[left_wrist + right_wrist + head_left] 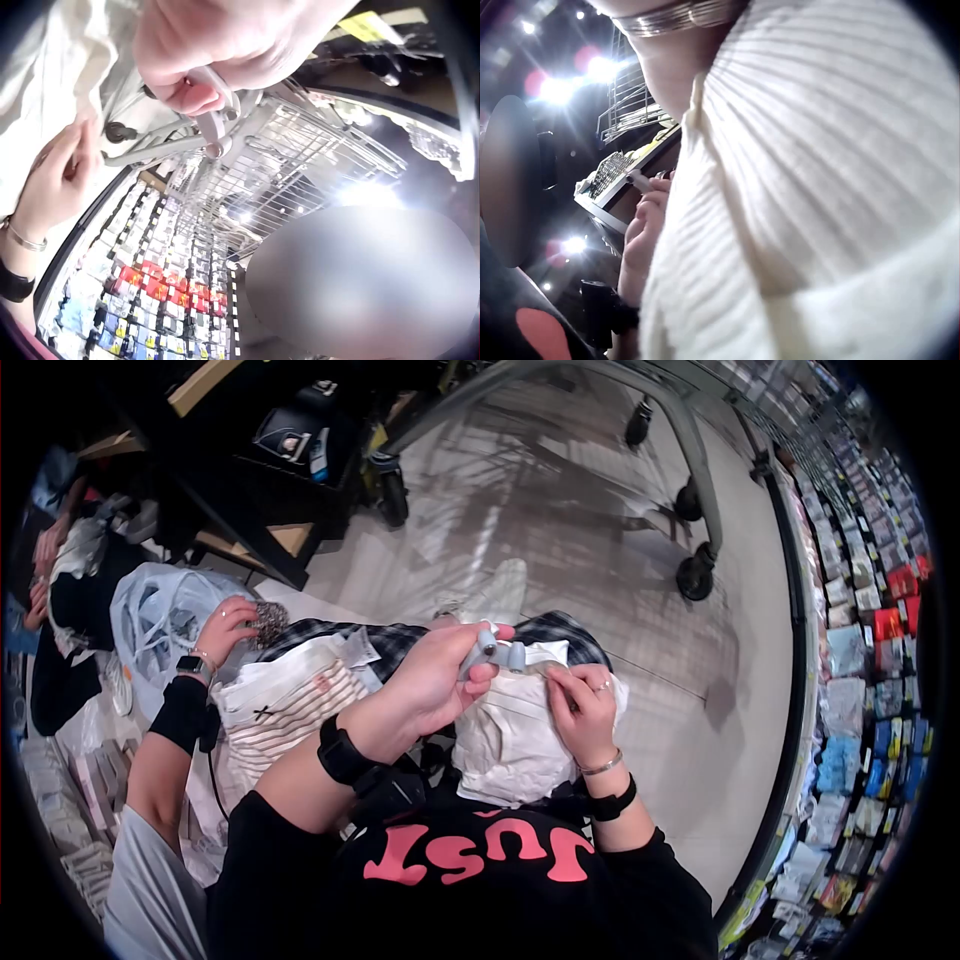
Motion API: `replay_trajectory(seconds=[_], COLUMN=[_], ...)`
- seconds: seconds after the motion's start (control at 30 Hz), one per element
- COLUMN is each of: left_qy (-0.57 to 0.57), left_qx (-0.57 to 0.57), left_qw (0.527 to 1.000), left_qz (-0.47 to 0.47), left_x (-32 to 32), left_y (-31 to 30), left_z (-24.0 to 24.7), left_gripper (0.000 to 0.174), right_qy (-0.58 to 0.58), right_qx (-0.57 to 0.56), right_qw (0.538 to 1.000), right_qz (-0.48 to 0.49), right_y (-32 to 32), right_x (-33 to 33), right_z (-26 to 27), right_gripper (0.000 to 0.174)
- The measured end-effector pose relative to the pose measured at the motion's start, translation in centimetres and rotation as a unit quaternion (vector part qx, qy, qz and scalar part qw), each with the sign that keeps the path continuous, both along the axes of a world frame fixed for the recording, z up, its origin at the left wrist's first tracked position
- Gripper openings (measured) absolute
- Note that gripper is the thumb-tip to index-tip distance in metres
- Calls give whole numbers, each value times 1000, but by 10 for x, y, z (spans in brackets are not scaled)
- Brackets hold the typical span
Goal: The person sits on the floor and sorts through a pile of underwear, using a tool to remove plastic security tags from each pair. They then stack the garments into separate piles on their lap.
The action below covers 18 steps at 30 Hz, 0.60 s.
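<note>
My left hand [435, 675] holds a small grey plastic tool [487, 644] with rounded ends, its fingers curled round the grip. In the left wrist view a finger bends round the tool [214, 146]. A white ribbed garment [505, 750] lies bunched on my lap, just below the tool. With thumb and fingers my right hand [583, 705] pinches the garment's upper edge. The ribbed cloth [817, 165] fills much of the right wrist view and hides the right fingers there. What the tool is, I cannot tell.
On the left, another person's hand [228, 625] is by a clear plastic bag [150, 605]. A striped cream garment [290, 695] lies beside my left arm. Ahead stands a wheeled grey cart frame [710, 510]. Shelves of packaged goods [850, 710] line the right side.
</note>
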<state>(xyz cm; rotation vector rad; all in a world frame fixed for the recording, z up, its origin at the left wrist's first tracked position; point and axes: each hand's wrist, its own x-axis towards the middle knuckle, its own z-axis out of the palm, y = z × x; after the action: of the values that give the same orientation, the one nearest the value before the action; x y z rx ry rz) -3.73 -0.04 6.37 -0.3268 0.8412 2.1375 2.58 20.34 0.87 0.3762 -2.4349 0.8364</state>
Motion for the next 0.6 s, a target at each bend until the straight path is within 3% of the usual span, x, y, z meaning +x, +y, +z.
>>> replay_trajectory(seconds=[0.13, 0.2, 0.3, 0.4, 0.6], left_qy=[-40, -9, 50, 80, 55], left_qx=[59, 64, 29, 12, 123], left_qw=[997, 998, 998, 996, 988], left_qz=[8, -13, -30, -42, -77], left_x=[4, 8, 16, 20, 21], left_y=[19, 21, 25, 29, 30], left_z=[-35, -36, -39, -43, -58], left_gripper=[29, 29, 30, 32, 34], right_qy=[-57, -122, -128, -88, -27], right_qx=[-41, -79, -120, -87, -23], right_qw=[997, 989, 983, 988, 996], right_qz=[24, 30, 63, 92, 76], right_y=[4, 8, 4, 0, -4], right_x=[7, 11, 9, 6, 6], right_z=[10, 10, 22, 21, 16], right_gripper=[20, 26, 34, 45, 45])
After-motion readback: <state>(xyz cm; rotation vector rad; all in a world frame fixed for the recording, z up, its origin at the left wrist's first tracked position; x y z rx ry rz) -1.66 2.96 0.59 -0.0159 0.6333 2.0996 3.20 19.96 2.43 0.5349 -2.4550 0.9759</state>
